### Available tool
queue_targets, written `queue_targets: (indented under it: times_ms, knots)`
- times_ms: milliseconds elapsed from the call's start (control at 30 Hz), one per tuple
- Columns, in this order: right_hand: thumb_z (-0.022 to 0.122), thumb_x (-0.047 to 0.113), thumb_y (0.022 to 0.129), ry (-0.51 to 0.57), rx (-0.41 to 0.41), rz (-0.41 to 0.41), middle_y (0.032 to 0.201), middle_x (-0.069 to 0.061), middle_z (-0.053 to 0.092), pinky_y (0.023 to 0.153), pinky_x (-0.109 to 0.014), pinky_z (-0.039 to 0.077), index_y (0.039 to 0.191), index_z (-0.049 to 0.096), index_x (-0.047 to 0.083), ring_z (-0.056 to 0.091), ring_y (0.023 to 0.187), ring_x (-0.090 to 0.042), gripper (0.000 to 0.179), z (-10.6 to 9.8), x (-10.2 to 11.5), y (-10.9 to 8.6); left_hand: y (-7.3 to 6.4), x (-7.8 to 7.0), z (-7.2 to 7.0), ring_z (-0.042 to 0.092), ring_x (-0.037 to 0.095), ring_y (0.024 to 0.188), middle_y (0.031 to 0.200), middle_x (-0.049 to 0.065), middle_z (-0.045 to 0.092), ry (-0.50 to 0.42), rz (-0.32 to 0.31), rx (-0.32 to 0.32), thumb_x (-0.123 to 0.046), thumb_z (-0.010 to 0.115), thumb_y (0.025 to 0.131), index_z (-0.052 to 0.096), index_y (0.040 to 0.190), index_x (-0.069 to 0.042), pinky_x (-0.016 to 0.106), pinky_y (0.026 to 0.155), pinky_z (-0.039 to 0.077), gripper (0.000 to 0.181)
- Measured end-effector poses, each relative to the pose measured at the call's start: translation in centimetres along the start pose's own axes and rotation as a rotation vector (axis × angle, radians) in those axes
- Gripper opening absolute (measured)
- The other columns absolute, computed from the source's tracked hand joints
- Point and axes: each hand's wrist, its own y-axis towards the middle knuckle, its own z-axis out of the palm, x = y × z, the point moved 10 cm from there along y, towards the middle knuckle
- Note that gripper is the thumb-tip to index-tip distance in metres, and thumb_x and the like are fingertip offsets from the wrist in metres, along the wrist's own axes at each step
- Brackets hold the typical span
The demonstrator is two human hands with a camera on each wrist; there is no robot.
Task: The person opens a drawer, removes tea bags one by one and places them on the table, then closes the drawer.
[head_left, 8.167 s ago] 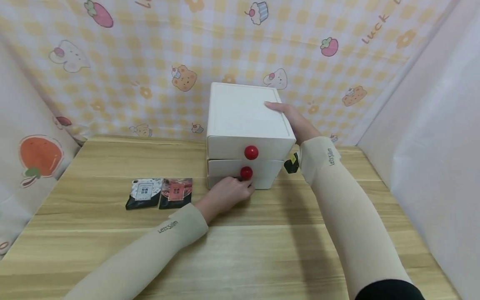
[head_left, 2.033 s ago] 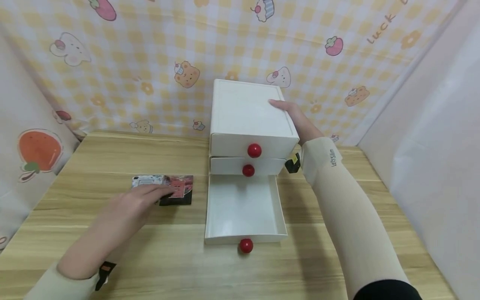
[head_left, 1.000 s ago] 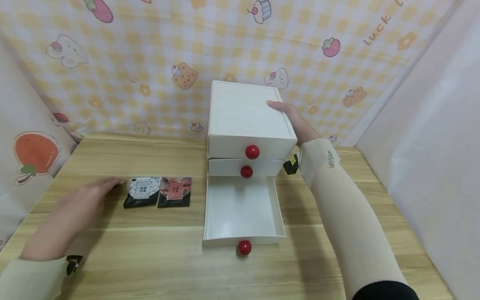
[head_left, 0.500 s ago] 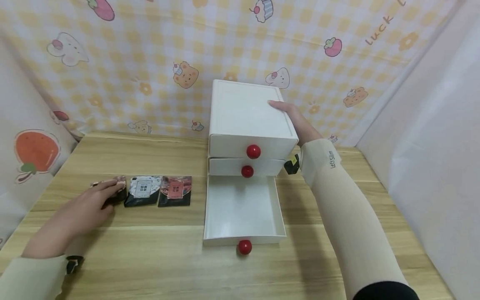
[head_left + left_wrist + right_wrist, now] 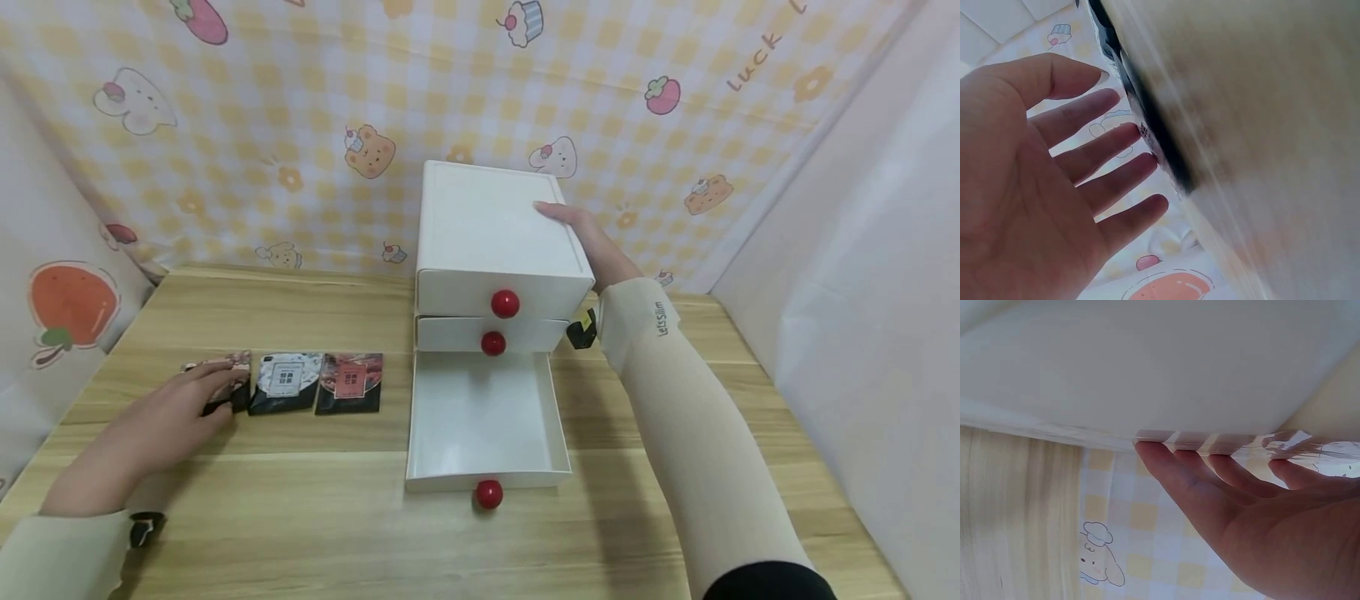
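Observation:
My left hand [image 5: 161,421] lies over a small dark packet with a pinkish-brown top [image 5: 240,395], mostly hidden under the fingers. In the left wrist view the fingers are spread and nearly straight, fingertips at the face of the flat packet [image 5: 1161,149]. Right beside it lie a white-and-black packet [image 5: 287,382] and a red-and-black packet [image 5: 349,382]. My right hand [image 5: 596,246] steadies a white drawer box [image 5: 498,221]: its thumb rests on the top edge and, in the right wrist view, extended fingers press the side. The bottom drawer [image 5: 487,425] is pulled out towards me.
Red round knobs sit on the drawer fronts, the lowest knob [image 5: 489,494] nearest me. The wooden table [image 5: 337,533] meets a yellow checked cloth [image 5: 300,100] behind the box. White sheets [image 5: 847,275] hang at both sides.
The bottom drawer, closed in the oldest frame, now stands out. My left hand has moved left from over the red packet, and a third packet now shows under it. My right hand stays put.

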Motion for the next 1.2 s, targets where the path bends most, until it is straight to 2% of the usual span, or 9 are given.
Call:
queue_targets:
  times_ms: [133,333,433,567,600,800,900,1067,1200]
  knots:
    - [0.042,0.043,0.101,-0.006,0.011,0.004,0.135,-0.007,0.054,0.089,-0.027,0.056,0.162,0.021,0.029,0.061,0.114,-0.02,0.066,0.0,-0.1,-0.1,-0.3,-1.9,-1.3,0.048,0.057,0.127,0.145,0.033,0.048,0.035,0.061,-0.117,-0.009,0.067,0.092,0.057,0.136,0.006,0.072,0.1,0.041,0.047]
    - [0.042,0.042,0.102,0.001,0.009,-0.012,0.132,-0.007,0.055,0.089,-0.027,0.055,0.162,0.022,0.027,0.061,0.112,-0.019,0.065,0.0,0.0,-0.1,-1.5,-8.8,-3.9,0.066,0.045,0.108,0.124,0.022,0.067,0.134,0.254,-0.373,-0.012,0.075,0.087,0.069,0.123,-0.002,0.062,0.089,0.054,0.038]
    - [0.042,0.042,0.101,0.003,0.005,-0.007,0.131,-0.007,0.056,0.088,-0.027,0.056,0.162,0.022,0.028,0.062,0.11,-0.019,0.065,0.1,0.0,0.0,-2.2,-12.8,-4.4,0.072,0.037,0.096,0.112,0.016,0.072,0.142,0.407,-0.486,-0.027,0.063,0.099,0.072,0.115,-0.003,0.053,0.08,0.06,0.03]
    - [0.043,0.042,0.101,0.003,-0.001,-0.004,0.133,-0.008,0.055,0.087,-0.028,0.057,0.161,0.023,0.029,0.062,0.111,-0.02,0.065,0.2,0.0,0.0,-3.2,-17.6,-4.0,0.074,0.03,0.089,0.103,0.013,0.075,0.15,0.577,-0.595,-0.042,0.03,0.109,0.075,0.105,-0.004,0.045,0.075,0.062,0.059]
    - [0.043,0.042,0.101,-0.001,-0.002,-0.011,0.133,-0.008,0.055,0.087,-0.028,0.057,0.162,0.022,0.029,0.062,0.111,-0.02,0.066,0.2,0.1,0.0,-3.4,-18.7,-3.8,0.074,0.029,0.088,0.101,0.012,0.076,0.152,0.61,-0.611,-0.042,0.03,0.109,0.076,0.104,-0.004,0.044,0.075,0.062,0.06]
    - [0.042,0.041,0.101,-0.024,0.007,-0.046,0.135,-0.01,0.054,0.087,-0.029,0.058,0.162,0.022,0.028,0.062,0.112,-0.022,0.065,0.2,0.3,-0.1,-4.7,-24.4,-1.9,0.073,0.019,0.087,0.099,0.007,0.076,0.107,0.789,-0.6,-0.021,0.068,0.085,0.076,0.101,-0.006,0.032,0.076,0.062,0.023]
    - [0.042,0.041,0.101,-0.017,0.018,-0.045,0.134,-0.01,0.055,0.088,-0.029,0.057,0.162,0.023,0.028,0.062,0.111,-0.022,0.065,0.3,0.2,-0.1,-5.5,-26.6,-0.9,0.071,0.014,0.085,0.096,0.002,0.076,0.094,0.84,-0.599,-0.019,0.072,0.083,0.076,0.099,-0.01,0.028,0.076,0.062,0.019]
    - [0.042,0.041,0.101,-0.01,0.02,-0.037,0.13,-0.009,0.055,0.086,-0.028,0.058,0.162,0.022,0.027,0.063,0.108,-0.02,0.066,0.3,0.2,-0.2,-7.1,-29.8,0.5,0.069,0.008,0.078,0.092,-0.004,0.077,0.134,0.926,-0.61,-0.015,0.057,0.099,0.078,0.098,-0.015,0.021,0.071,0.06,0.021]
    - [0.041,0.042,0.101,-0.011,0.035,-0.037,0.131,-0.008,0.055,0.086,-0.027,0.058,0.162,0.022,0.028,0.063,0.109,-0.019,0.065,0.5,0.2,-0.1,-7.6,-32.0,1.9,0.069,0.005,0.079,0.094,-0.005,0.077,0.156,0.944,-0.537,-0.016,0.073,0.091,0.079,0.099,-0.017,0.015,0.069,0.058,0.01]
